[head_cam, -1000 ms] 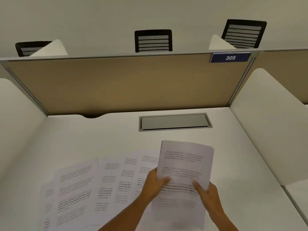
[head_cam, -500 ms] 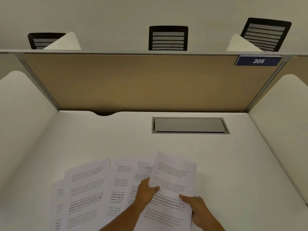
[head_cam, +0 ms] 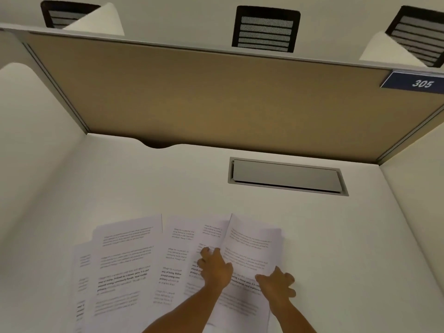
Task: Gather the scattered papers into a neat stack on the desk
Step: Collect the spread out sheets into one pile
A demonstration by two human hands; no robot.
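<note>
A sheaf of printed white papers lies low over the white desk, its left edge raised over the sheets beside it. My left hand grips that left edge, fingertips touching the sheet underneath. At the sheaf's lower right edge my right hand holds on, thumb on top and fingers spread beyond the paper. Several more printed sheets fan out overlapping to the left, flat on the desk. Their lower ends run out of view.
A grey cable hatch is set into the desk behind the papers. A tan divider panel closes the back, with white side screens left and right. A sign reads 305. Black chair backs show beyond the panel.
The sheaf has come down from mid-air toward the desk and shifted left, up against the fanned sheets. Both hands moved with it and stayed on its edges.
</note>
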